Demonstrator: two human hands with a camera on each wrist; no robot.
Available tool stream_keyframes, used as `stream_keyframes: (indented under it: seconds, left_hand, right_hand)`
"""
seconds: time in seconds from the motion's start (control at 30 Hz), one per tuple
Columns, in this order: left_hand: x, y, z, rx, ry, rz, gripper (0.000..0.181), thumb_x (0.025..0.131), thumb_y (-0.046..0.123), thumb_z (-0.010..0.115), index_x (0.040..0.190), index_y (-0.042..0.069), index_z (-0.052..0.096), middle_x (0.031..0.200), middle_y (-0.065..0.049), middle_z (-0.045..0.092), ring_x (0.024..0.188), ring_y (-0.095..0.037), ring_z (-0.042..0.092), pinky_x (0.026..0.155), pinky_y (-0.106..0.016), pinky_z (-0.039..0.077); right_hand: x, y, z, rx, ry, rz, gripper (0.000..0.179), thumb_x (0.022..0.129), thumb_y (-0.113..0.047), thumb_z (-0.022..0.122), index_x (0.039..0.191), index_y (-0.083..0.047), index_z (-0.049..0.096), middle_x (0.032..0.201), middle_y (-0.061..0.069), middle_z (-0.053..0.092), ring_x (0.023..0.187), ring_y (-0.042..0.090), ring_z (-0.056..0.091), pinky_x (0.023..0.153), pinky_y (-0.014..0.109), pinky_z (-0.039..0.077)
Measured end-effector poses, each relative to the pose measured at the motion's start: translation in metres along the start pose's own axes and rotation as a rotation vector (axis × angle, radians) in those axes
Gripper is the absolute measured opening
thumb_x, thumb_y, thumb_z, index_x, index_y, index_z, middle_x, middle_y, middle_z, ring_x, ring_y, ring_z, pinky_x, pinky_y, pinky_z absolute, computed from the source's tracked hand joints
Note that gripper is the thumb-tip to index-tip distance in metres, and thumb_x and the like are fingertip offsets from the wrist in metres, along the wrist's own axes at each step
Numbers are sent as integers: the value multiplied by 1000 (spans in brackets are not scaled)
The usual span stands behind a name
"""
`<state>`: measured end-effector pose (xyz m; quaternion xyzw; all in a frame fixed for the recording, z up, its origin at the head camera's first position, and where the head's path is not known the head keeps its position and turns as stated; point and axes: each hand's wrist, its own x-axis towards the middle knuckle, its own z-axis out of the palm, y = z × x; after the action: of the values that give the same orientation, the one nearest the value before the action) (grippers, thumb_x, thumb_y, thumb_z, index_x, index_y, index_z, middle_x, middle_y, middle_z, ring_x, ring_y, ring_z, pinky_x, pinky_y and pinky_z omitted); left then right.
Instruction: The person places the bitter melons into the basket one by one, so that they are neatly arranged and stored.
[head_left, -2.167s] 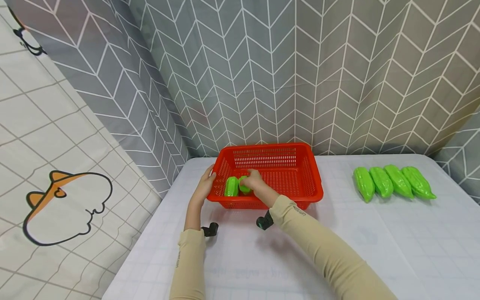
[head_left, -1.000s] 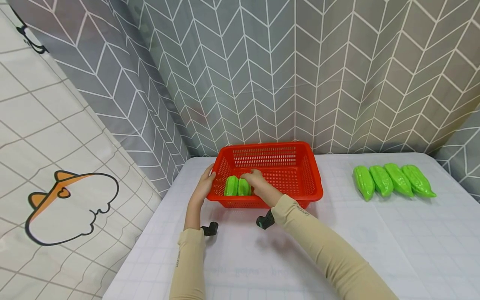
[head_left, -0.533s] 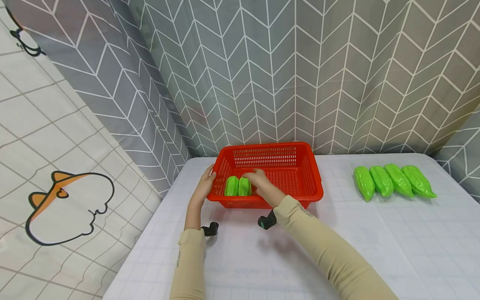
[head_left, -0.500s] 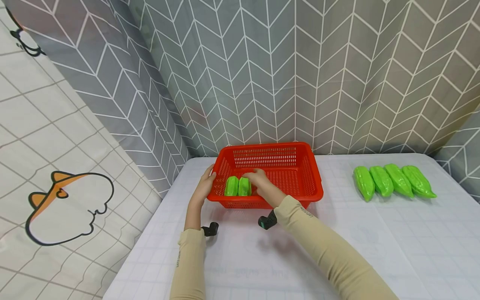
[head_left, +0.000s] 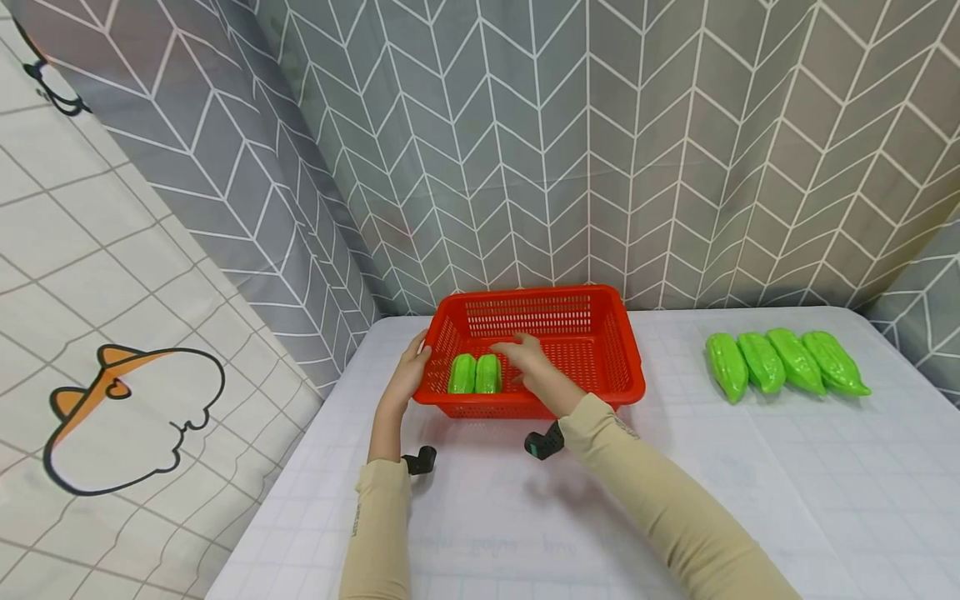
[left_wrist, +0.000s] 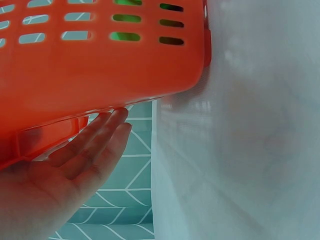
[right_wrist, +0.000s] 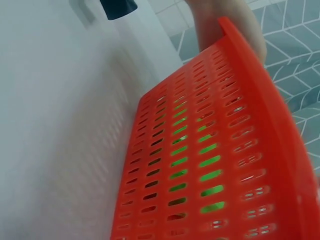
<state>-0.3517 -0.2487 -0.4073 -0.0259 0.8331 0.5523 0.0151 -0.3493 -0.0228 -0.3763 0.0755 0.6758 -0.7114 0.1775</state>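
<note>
Two bright green, ridged, fruit-like pieces, a left one (head_left: 462,374) and a right one (head_left: 488,374), lie side by side at the left end of a red plastic basket (head_left: 630,367). My left hand (head_left: 408,371) rests against the basket's left end from outside; the left wrist view shows its fingers (left_wrist: 95,150) nearly straight along the wall under the rim. Over the basket, just right of the green pair, my right hand (head_left: 531,360) has its fingers spread with nothing held. In the right wrist view the basket wall hides that hand, and green shows through the slots.
A row of several similar green pieces (head_left: 783,364) lies on the white-covered table (head_left: 750,483), to the right of the basket. Behind the basket hangs a grey patterned curtain (head_left: 555,150). Black wrist cameras jut from both wrists, such as the right camera (head_left: 543,442).
My right hand has let go of the right green piece, now flat beside the other, and has drawn off slightly to the right. The left hand has stayed at the basket.
</note>
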Motion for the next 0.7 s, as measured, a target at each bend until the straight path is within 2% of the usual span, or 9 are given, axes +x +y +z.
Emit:
stream_keyframes:
  seconds: [0.23,0.37,0.47,0.6,0.7]
  left_hand:
    - [-1,1,-1,-2,0,4,53,106,27,33,157,17,20,156,-15,33,131,-33,46,111,-53,37]
    - [-2,4,-2,-17,-15,-6,53,106,25,33,157,16,19,156,-17,32,132,-35,44,112,-54,36]
    - [-6,12,-2,-19,-31,-19,54,106,22,33,157,12,18,157,-20,30,133,-37,43,112,-55,36]
    - [-16,25,-2,-11,-45,-23,54,106,18,32,156,7,17,156,-23,29,133,-39,43,110,-56,37]
    - [-16,24,-3,-24,-44,-20,54,106,19,33,156,8,18,156,-23,30,132,-39,44,111,-56,37]
  right_hand:
    - [-7,-4,-4,-35,-12,-66,74,94,-21,62,155,-9,22,158,17,25,141,35,34,109,56,38]
    - [-10,-6,-8,-72,-7,-112,74,95,-21,62,155,-8,20,153,19,35,139,35,38,110,56,37]
    - [-12,-6,-11,-90,-5,-132,75,95,-21,62,155,-9,20,150,19,40,138,35,39,112,54,35]
    - [-13,-6,-15,-93,-12,-150,76,95,-21,62,156,-8,17,153,20,35,141,35,36,116,53,30]
    - [-14,-7,-18,-107,-11,-172,76,95,-20,62,156,-8,17,155,21,32,143,37,33,117,53,29]
